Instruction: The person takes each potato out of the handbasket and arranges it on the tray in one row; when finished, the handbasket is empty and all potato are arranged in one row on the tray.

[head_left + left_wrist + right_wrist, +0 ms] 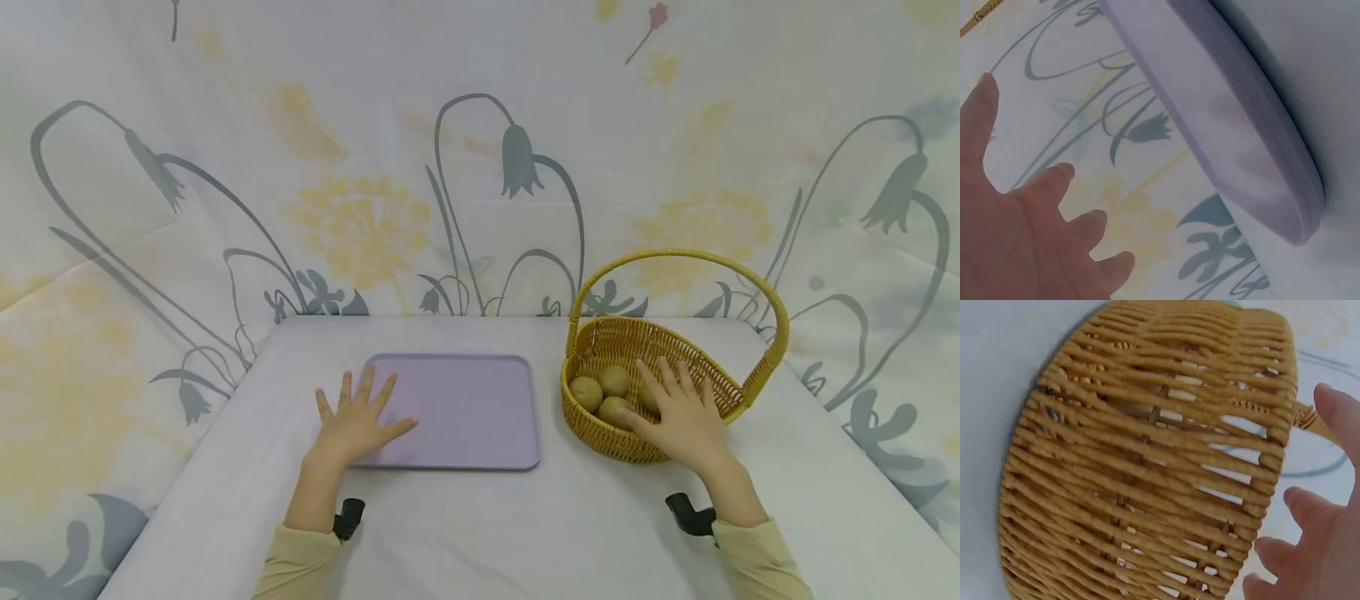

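My left hand (352,429) is spread wide over the left edge of a pale purple rectangular tray (465,412), holding nothing. In the left wrist view the fingers are apart and the tray (1222,119) lies beyond them. A yellow wicker basket (615,446) with a tall arched handle stands to the right of the tray. Several round, brownish-green fruits (586,392) lie in its left part. My right hand (686,421), fingers spread, hovers over the basket's front rim and partly hides the fruits. The right wrist view shows the woven side (1147,469) close by the fingertips.
A white cloth (480,533) covers the table under the tray and basket. Behind it hangs a backdrop (480,233) printed with grey and yellow flowers. The basket's handle (678,252) arches high above its rim. Black wrist-worn pieces (690,515) show below both hands.
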A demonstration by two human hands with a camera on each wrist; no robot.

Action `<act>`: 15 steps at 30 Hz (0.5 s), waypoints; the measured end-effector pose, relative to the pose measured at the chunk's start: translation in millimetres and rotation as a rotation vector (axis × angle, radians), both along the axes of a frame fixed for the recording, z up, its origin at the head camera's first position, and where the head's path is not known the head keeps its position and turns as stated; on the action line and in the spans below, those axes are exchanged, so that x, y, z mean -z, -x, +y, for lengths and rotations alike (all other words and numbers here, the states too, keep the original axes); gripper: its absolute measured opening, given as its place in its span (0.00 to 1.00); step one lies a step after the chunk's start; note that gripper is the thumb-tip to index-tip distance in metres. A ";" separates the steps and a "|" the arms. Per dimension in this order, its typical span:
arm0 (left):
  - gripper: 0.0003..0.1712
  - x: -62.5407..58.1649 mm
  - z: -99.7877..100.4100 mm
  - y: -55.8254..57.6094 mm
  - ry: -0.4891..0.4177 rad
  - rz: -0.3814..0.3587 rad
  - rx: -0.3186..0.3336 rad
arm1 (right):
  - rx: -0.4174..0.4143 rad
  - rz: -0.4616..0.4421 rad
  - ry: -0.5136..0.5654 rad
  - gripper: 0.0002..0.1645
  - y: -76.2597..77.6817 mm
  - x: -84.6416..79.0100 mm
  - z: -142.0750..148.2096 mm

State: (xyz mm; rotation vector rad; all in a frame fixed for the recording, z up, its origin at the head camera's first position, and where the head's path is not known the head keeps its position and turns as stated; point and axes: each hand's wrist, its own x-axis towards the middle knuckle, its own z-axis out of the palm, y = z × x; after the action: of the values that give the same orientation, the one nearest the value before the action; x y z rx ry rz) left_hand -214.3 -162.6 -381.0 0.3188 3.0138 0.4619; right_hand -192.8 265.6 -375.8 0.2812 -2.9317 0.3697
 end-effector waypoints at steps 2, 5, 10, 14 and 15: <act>0.50 0.1 -5.2 2.2 -0.015 -0.024 -0.005 | -0.007 -0.018 0.038 0.49 -0.1 -2.9 2.8; 0.47 0.9 -15.4 5.6 -0.048 -0.069 -0.014 | -0.026 -0.086 0.201 0.48 0.5 -8.3 5.9; 0.44 3.0 -30.6 9.3 -0.115 -0.151 -0.029 | -0.057 -0.193 0.581 0.45 2.1 -20.2 9.9; 0.41 5.1 -34.2 10.9 -0.129 -0.149 -0.028 | -0.093 -0.228 0.809 0.44 9.3 -26.3 15.2; 0.41 5.8 -34.2 11.3 -0.128 -0.139 -0.027 | -0.090 -0.239 0.846 0.44 11.6 -27.1 17.0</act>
State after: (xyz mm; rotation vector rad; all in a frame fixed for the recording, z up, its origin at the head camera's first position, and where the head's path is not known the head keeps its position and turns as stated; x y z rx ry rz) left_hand -225.5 -196.8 -386.8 0.2432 2.8628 0.6527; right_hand -204.4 282.7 -348.7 0.2468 -2.6567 1.6668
